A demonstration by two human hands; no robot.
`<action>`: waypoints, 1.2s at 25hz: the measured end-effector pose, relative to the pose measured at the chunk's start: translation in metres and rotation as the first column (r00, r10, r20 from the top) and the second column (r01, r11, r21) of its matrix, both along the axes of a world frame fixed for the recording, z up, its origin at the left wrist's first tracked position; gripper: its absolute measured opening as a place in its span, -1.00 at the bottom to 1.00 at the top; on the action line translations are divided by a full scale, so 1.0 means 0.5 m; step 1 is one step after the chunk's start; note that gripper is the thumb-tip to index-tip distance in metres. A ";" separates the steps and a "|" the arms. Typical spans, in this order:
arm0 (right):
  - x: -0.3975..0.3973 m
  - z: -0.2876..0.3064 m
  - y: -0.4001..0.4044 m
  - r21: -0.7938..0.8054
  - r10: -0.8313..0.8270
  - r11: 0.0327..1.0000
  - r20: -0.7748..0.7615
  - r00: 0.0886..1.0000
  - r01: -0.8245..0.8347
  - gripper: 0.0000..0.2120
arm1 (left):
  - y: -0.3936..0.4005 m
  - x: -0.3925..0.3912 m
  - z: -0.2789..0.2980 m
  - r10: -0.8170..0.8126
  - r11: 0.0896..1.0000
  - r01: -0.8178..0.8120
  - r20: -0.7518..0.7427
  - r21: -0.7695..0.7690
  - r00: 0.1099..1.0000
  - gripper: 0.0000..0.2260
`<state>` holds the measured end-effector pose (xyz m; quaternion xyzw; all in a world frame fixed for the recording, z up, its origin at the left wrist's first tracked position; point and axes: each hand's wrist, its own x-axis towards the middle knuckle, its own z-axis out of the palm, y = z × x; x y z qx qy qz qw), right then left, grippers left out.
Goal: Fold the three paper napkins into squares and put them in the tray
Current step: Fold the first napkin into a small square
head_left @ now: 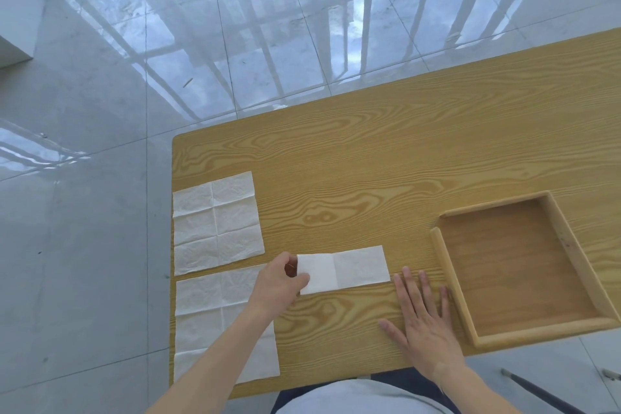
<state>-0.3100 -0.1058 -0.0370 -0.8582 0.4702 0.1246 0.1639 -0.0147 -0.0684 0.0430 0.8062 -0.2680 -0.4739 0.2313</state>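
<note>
Head view: the left hand (280,277) pinches the left end of a folded napkin strip (344,269), its long axis running left-right on the counter (369,178). The right hand (421,319) lies flat, fingers spread, between strip and wooden tray (450,282). Two unfolded napkins (216,222) (208,309) lie left.

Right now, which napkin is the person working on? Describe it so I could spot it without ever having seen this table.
Start at the wooden table and find the wooden tray on its right side. Just left of the tray lies a narrow white folded napkin, its left end pinched by the left hand. Unlike the two wide unfolded napkins by the table's left edge, it is a slim strip with one crease.
</note>
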 end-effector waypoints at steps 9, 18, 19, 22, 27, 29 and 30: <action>-0.005 0.006 -0.005 0.038 0.008 0.999 0.022 1.000 -0.009 -0.20 | -0.085 -0.128 0.013 -0.032 0.999 0.029 -0.101 -0.027 0.994 -0.89; -0.014 0.011 -0.012 0.064 0.045 0.997 0.031 0.998 -0.047 -0.21 | -0.127 -0.205 -0.031 -0.044 0.996 0.052 -0.117 0.070 0.992 -0.76; -0.013 0.011 -0.012 0.063 0.044 0.997 0.030 0.999 -0.046 -0.21 | -0.123 -0.203 -0.033 -0.046 0.996 0.056 -0.143 0.066 0.989 -0.73; -0.008 0.016 -0.010 0.061 0.008 0.998 0.035 0.999 -0.010 -0.21 | -0.090 -0.187 -0.040 -0.140 0.990 0.140 -0.094 -0.007 0.986 -0.72; 0.014 0.032 -0.018 0.034 0.120 0.992 0.077 0.990 -0.123 -0.23 | 0.021 -0.144 -0.073 -0.509 0.740 0.672 0.630 -0.028 0.587 -0.64; 0.016 0.030 -0.021 0.036 0.224 0.974 0.045 0.974 -0.225 -0.27 | 0.056 -0.145 -0.087 -0.593 0.671 0.738 0.644 0.064 0.483 -0.54; 0.015 0.029 -0.022 0.039 0.239 0.970 0.025 0.971 -0.240 -0.28 | 0.069 -0.146 -0.093 -0.646 0.645 0.755 0.614 0.119 0.455 -0.49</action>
